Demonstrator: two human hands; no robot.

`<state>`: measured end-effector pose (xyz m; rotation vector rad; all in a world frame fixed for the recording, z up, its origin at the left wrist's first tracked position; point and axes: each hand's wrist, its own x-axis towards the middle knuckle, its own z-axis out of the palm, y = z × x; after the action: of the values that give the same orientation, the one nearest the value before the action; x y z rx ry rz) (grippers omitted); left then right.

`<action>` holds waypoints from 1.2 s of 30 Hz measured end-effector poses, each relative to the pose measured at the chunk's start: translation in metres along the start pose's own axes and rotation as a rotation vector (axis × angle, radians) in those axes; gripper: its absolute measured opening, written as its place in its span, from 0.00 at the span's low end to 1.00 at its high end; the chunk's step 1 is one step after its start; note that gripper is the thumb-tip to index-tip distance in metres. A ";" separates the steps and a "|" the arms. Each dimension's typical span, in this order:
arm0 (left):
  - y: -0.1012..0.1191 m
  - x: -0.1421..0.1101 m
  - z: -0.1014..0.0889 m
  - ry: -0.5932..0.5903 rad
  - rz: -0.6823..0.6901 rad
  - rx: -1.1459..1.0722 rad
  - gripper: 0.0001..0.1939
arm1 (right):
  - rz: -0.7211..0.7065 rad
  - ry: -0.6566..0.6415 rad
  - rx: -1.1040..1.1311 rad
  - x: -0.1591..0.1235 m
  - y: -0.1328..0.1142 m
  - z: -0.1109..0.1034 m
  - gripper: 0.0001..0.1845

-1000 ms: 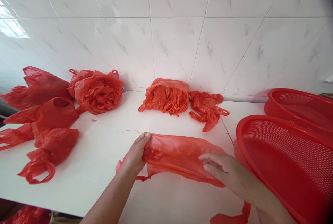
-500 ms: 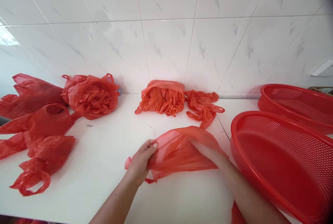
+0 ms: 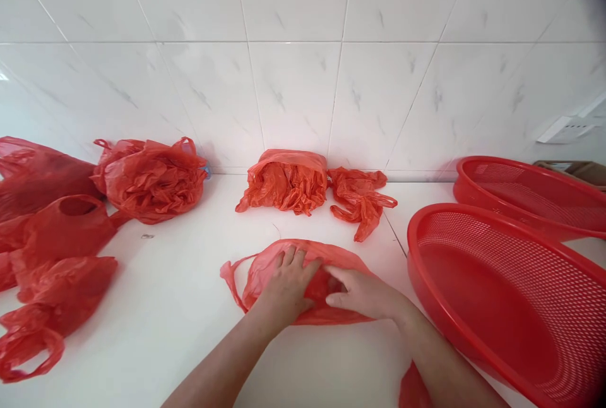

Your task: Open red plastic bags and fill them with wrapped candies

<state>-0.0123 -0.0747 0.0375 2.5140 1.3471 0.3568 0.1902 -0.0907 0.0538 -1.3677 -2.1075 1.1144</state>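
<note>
A thin red plastic bag (image 3: 258, 272) lies flattened on the white counter (image 3: 180, 307) just in front of me. My left hand (image 3: 286, 285) rests palm down on its middle, fingers stretched out flat and pressing it. Beside it, my right hand (image 3: 362, 293) also lies on the bag, its fingers reaching left and touching the left hand's thumb side. One handle loop of the bag sticks out to the left.
Two bunches of red bags (image 3: 284, 184) (image 3: 360, 196) sit by the tiled wall. More red bags (image 3: 151, 177) (image 3: 57, 250) are heaped at left. Two red perforated baskets (image 3: 502, 294) (image 3: 530, 193) stand at right. A red scrap (image 3: 414, 389) lies under my right forearm.
The bag was held up and stretched between both hands; it has been folded down onto the counter, and both hands now press flat on it. The view has shifted slightly right.
</note>
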 end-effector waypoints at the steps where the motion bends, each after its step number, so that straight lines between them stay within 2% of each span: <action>1: -0.005 0.001 0.004 -0.033 -0.011 0.016 0.35 | -0.005 -0.095 0.064 -0.003 -0.001 -0.004 0.22; 2: -0.009 0.001 0.008 -0.060 -0.012 0.019 0.36 | 0.007 -0.149 0.151 -0.003 0.000 -0.007 0.25; 3: -0.013 0.000 0.009 -0.084 -0.010 0.013 0.36 | 0.033 -0.148 0.256 -0.002 0.004 -0.010 0.28; 5: -0.017 -0.003 0.010 -0.133 -0.010 -0.008 0.37 | 0.102 -0.016 0.520 0.007 0.017 -0.014 0.28; 7: -0.020 -0.005 0.008 -0.184 -0.017 -0.026 0.38 | 0.189 0.147 0.836 0.021 0.037 -0.017 0.23; 9: -0.024 -0.005 0.005 -0.203 -0.028 -0.042 0.38 | 0.232 0.306 1.049 0.035 0.057 -0.019 0.15; 11: -0.028 -0.004 0.002 -0.184 -0.040 -0.069 0.36 | 0.221 0.458 1.109 0.044 0.071 -0.020 0.11; 14: -0.031 -0.004 -0.005 -0.086 -0.039 -0.129 0.31 | 0.183 0.623 1.092 0.048 0.075 -0.019 0.11; 18: -0.034 -0.014 -0.016 0.096 0.014 -0.165 0.23 | 0.155 0.724 0.970 0.039 0.059 -0.015 0.13; 21: -0.039 -0.026 -0.021 0.191 0.058 -0.161 0.21 | 0.133 0.798 0.814 0.026 0.041 -0.015 0.11; 25: -0.045 -0.036 -0.022 0.206 0.094 -0.122 0.20 | -0.017 0.890 0.254 0.010 0.015 -0.008 0.07; 27: -0.046 -0.035 -0.019 0.179 0.087 -0.064 0.20 | -0.135 0.844 -0.014 0.007 0.005 0.001 0.07; 29: -0.047 -0.030 -0.015 0.155 0.054 0.002 0.21 | -0.233 0.741 -0.145 0.008 0.000 0.012 0.08; 31: -0.047 -0.024 -0.010 0.125 -0.003 0.047 0.26 | -0.268 0.620 -0.256 0.013 0.002 0.022 0.10; 33: -0.048 -0.018 -0.005 0.069 -0.069 0.059 0.34 | -0.216 0.523 -0.355 0.019 0.010 0.029 0.18; 36: -0.053 -0.012 0.005 -0.031 -0.143 0.024 0.42 | -0.060 0.421 -0.438 0.027 0.027 0.033 0.35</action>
<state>-0.0587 -0.0570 0.0137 2.4134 1.5169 0.2720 0.1715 -0.0744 0.0098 -1.5468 -2.1171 0.2996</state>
